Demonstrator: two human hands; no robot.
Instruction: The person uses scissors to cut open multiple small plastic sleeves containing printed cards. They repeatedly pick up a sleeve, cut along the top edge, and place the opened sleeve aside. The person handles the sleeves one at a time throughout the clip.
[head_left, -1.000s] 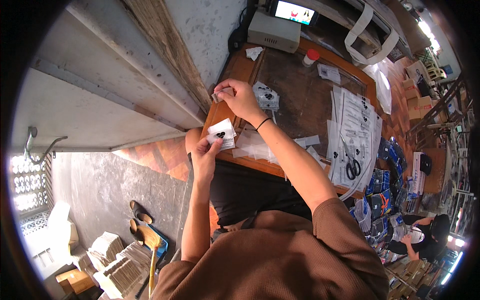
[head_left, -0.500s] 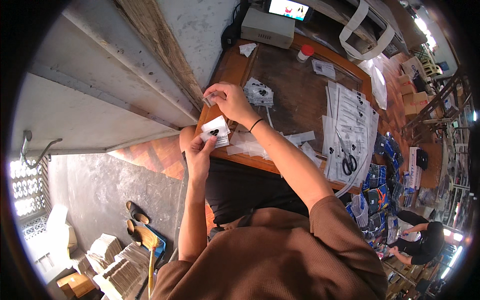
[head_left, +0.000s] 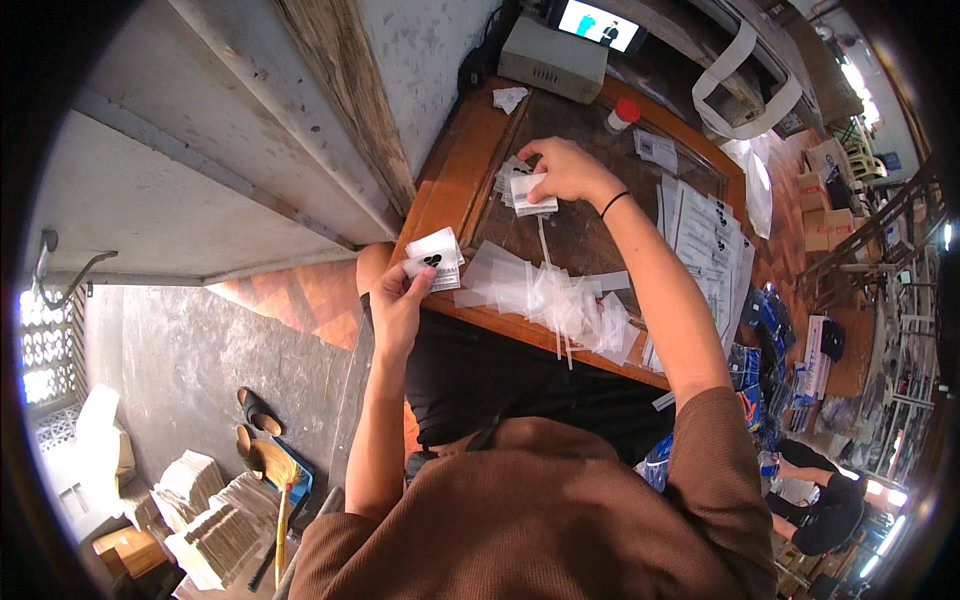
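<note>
My left hand (head_left: 396,312) pinches a few small white printed labels (head_left: 436,250) with a black mark, close to the table's left edge. Farther off, my right hand (head_left: 572,172) is closed on another small white label (head_left: 530,195). That label is right over a little pile of similar labels (head_left: 506,180), and whether it touches them I cannot tell. Between my arms lies a loose heap of translucent strips and offcuts (head_left: 555,300). Uncut printed sheets (head_left: 696,235) lie on the table's right side, partly behind my right forearm.
The wooden table (head_left: 425,205) also bears a grey box (head_left: 553,58), a red-lidded jar (head_left: 621,116), a crumpled paper (head_left: 509,98) and a lit screen (head_left: 600,25). A wall panel (head_left: 230,190) borders its left side. A broom (head_left: 283,490) and paper stacks (head_left: 205,535) stand lower left. Another person (head_left: 835,505) sits at lower right.
My right hand has moved rightward and away from me, from beside my left hand to the label pile. My left hand keeps its labels. My right forearm now hides the scissors.
</note>
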